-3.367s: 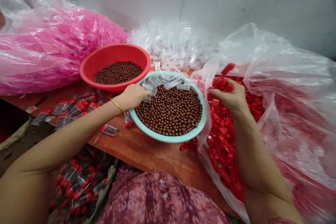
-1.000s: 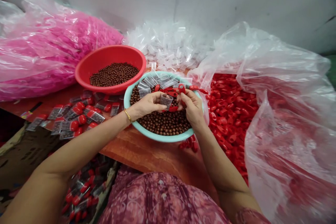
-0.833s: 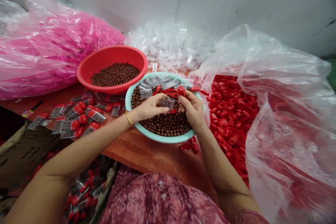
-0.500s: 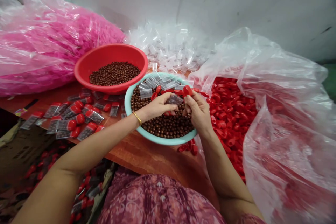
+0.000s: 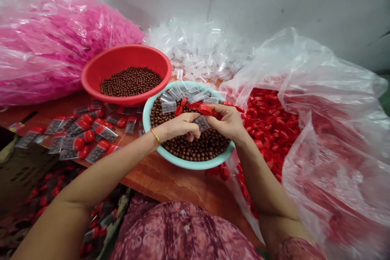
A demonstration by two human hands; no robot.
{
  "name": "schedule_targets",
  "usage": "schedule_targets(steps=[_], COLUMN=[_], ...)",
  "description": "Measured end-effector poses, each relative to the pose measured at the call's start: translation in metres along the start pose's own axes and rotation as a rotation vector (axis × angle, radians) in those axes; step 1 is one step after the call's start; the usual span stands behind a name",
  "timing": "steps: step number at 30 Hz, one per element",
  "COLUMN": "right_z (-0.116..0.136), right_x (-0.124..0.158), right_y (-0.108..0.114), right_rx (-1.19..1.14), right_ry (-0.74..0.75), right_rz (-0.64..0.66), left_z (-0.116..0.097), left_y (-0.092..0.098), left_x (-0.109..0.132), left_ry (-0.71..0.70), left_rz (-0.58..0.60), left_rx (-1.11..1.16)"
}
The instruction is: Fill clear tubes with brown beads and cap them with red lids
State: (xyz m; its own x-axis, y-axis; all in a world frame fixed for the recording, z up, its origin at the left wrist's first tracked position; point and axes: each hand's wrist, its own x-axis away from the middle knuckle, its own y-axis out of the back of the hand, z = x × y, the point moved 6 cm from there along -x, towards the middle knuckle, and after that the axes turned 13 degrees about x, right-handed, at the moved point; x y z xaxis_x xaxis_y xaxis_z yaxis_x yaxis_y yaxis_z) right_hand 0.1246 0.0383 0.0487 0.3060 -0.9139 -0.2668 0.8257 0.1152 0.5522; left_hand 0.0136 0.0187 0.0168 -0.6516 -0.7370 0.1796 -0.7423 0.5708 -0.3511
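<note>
Over the pale blue basin point(image 5: 189, 164), my left hand point(image 5: 179, 126) grips a small clear plastic container point(image 5: 202, 123) with dark beads visible inside. My right hand point(image 5: 229, 122) pinches a red plastic cap point(image 5: 205, 109), which is at the container's upper end; whether it is fully seated I cannot tell. Brown round beads point(image 5: 195, 150) fill the basin below both hands. On top of them, toward the far side, lie clear containers point(image 5: 168, 107) and loose red caps point(image 5: 178, 110). Parts of the held container are hidden by my fingers.
A red basin point(image 5: 91, 77) of brown beads stands behind left, near a bag of pink pieces point(image 5: 61, 36). Capped containers point(image 5: 79, 130) lie at left. Clear containers point(image 5: 204, 48) are heaped behind; red caps point(image 5: 268, 126) fill an opened bag point(image 5: 335, 142) at right.
The red cap has come down and left from above onto the upper end of the clear container. My right hand has turned, its fingers now reaching over the cap. The view has shifted slightly.
</note>
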Motion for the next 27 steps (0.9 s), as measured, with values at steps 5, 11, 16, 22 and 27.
schedule_targets(steps=[5,11,16,22,27], right_z=[-0.009,0.004,0.013,0.017,0.018], right_x=[0.008,0.025,0.036,0.04,0.032], right_y=[-0.004,0.0,0.0,-0.004,0.004], right_rx=[-0.066,0.206,0.542,0.786,0.563], right_ry=[-0.133,0.05,0.195,0.358,0.333], right_rz=[-0.036,-0.085,-0.07,-0.021,-0.078], left_z=[-0.003,-0.003,-0.009,-0.005,-0.008], left_y=[0.005,0.002,0.005,0.007,0.004], left_x=[0.0,0.001,0.006,0.005,0.002], left_ry=[-0.069,-0.179,-0.358,-0.334,-0.328], left_rz=[-0.092,-0.091,-0.181,-0.213,-0.222], left_rx=[-0.001,-0.105,-0.321,-0.426,-0.426])
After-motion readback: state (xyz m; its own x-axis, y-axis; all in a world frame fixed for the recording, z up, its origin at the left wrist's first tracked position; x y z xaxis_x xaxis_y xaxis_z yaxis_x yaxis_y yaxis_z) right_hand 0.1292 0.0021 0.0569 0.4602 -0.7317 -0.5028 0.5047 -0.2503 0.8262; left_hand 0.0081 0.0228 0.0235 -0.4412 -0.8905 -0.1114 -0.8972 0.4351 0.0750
